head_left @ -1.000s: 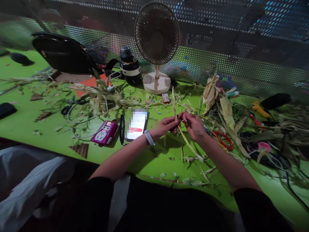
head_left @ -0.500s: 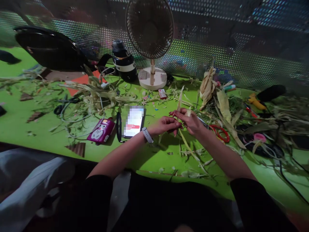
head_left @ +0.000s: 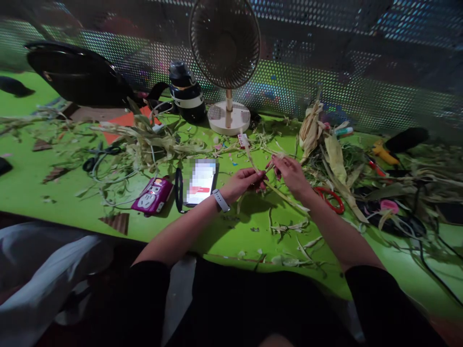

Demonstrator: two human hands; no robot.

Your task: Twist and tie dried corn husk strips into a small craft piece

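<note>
Pale corn husk strips [head_left: 287, 196] cross between my hands above the green table. My left hand [head_left: 243, 184], with a watch on its wrist, is closed on them where they meet. One end sticks up past its fingers toward the fan, and a longer strip slants down to the right. Beside it, my right hand [head_left: 293, 177] pinches a short strip end between thumb and fingers, a little apart from the left. Part of the grip is hidden behind the fingers. Red-handled scissors [head_left: 331, 200] lie by my right forearm.
A lit phone [head_left: 201, 183] and a purple power adapter [head_left: 152, 196] lie left of my hands. Behind stand a fan [head_left: 228, 118] and a dark bottle [head_left: 186, 99]. Husk piles [head_left: 144, 140] and scraps litter the green table [head_left: 224, 231]. A yellow glue gun [head_left: 385, 153] lies right.
My hands have drawn apart, the right one moving right with a strip end. The upright strip now leans left, and the long lower strip has swung up toward my right forearm.
</note>
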